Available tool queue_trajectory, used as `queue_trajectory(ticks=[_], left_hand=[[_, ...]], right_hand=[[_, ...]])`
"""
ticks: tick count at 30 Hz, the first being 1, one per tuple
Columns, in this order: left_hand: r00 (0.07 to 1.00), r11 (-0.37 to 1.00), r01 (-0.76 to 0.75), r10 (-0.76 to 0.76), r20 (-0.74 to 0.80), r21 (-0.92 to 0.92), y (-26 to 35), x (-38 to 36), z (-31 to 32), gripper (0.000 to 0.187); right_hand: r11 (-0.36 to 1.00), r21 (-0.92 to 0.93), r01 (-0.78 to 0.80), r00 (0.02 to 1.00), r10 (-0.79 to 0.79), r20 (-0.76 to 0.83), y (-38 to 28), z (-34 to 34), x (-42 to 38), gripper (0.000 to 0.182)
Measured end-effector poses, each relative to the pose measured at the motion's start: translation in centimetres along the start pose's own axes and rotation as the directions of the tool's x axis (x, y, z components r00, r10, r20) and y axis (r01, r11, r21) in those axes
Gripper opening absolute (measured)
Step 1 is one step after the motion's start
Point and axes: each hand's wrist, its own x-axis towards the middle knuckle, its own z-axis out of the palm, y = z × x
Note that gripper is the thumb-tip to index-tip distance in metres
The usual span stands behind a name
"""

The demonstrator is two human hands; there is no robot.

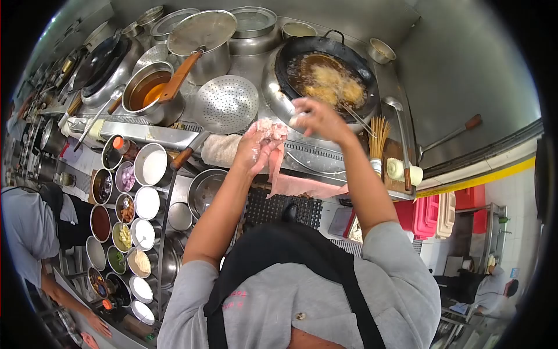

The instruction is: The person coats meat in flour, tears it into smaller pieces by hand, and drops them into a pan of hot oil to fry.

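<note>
The steel cooking range fills the upper part of the view, with a grey wall behind it. On it, the black wok is the biggest vessel, holding bubbling oil with golden battered pieces frying in it. To its left stands a large steel pot with a flat lid, and further left a saucepan of amber oil with a wooden-handled ladle resting across it. A round perforated skimmer lies on the range between the saucepan and the wok. Below the range edge, a cluster of small seasoning bowls runs down the left side, holding powders, sauces and chopped bits. A co-worker in a grey shirt and dark apron stands at the far left.

The person's left hand is cupped around a lump of pale battered meat, grasping it just in front of the wok's near rim; a pinkish strip hangs down from the hand. The right hand is raised at the wok's rim, its fingers pinched on a small pale piece of the same batter. A bundle of bamboo skewers stands upright just right of that hand
</note>
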Motion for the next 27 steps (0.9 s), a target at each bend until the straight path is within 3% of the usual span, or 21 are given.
queue_trajectory(ticks=[1,3,6,10,13,17,19,22,27], left_hand=[[0.999,1.0,-0.006,0.007,0.035,-0.018,-0.3,0.1,0.3,0.03],[0.994,0.998,-0.015,0.021,0.111,-0.053,-1.0,0.4,1.1,0.032],[0.973,0.999,-0.04,0.035,0.229,0.018,-1.2,0.0,3.0,0.035],[0.973,0.987,-0.107,0.079,0.218,0.117,-1.4,-0.7,4.2,0.033],[0.974,0.988,-0.077,0.046,0.222,0.136,-1.3,-0.8,4.1,0.033],[0.978,0.983,0.016,-0.053,0.202,0.182,-1.2,-0.4,3.4,0.034],[0.977,0.968,-0.038,-0.017,0.212,0.249,-0.9,-0.4,2.9,0.037],[0.985,0.945,-0.059,0.003,0.172,0.322,-0.6,-0.3,2.8,0.037],[0.985,0.882,-0.102,0.027,0.168,0.46,-0.7,0.2,3.1,0.028]], right_hand=[[0.999,0.008,-0.038,0.999,0.038,-0.005,-0.6,1.6,-1.4,0.054],[0.959,0.284,-0.007,0.998,-0.011,0.061,1.4,4.0,-2.3,0.062],[0.83,0.558,-0.021,0.998,0.055,-0.044,0.2,5.0,-3.7,0.054],[0.903,0.43,0.002,0.977,0.089,-0.193,1.7,4.0,-4.2,0.033],[0.892,0.437,0.121,0.982,-0.043,-0.185,1.1,4.3,-4.8,0.03],[0.939,0.329,0.103,0.975,-0.03,-0.219,1.7,4.7,-5.0,0.024],[0.974,0.21,0.08,0.972,-0.029,-0.235,2.2,4.1,-4.7,0.021],[0.979,0.181,0.097,0.966,-0.048,-0.254,2.5,3.4,-5.0,0.018],[0.928,0.358,0.107,0.965,-0.01,-0.262,2.3,3.7,-5.5,0.014]])
